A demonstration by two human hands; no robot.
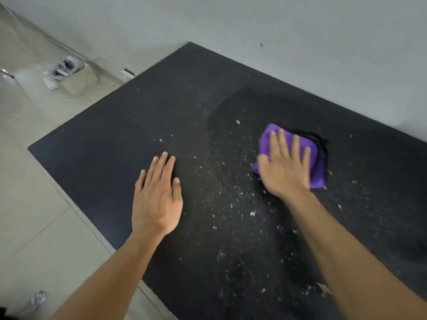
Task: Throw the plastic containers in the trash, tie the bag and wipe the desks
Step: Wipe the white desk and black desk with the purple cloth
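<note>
1. One black desk (pixel 115 139) fills most of the view and lies under both hands, with its far edge against a pale wall (pixel 300 42) beyond the right hand.
2. Pale floor tiles (pixel 34 215) lie to the left of the left hand, past the desk's edge.
3. Both forearms are bare and reach forward over the desk.
4. The left hand (pixel 157 199) is spread flat, fingers straight and together, holding nothing. Whether the palm touches the desk cannot be told.
5. The right hand (pixel 285 167) lies flat with straight, slightly spread fingers and presses down on a purple cloth (pixel 317 172). It does not curl round it.
6. The cloth sits directly beneath that palm, flat on the desk, showing past the fingertips, beside the thumb and along the outer edge of the hand.
7. A darker wiped arc (pixel 231 105) curves away beyond and to the left of the right hand.
8. White cables and a plug block (pixel 67 68) lie on the floor far beyond the left hand.
9. Pale crumbs (pixel 252 213) are scattered between the two hands and along the right forearm.
</note>
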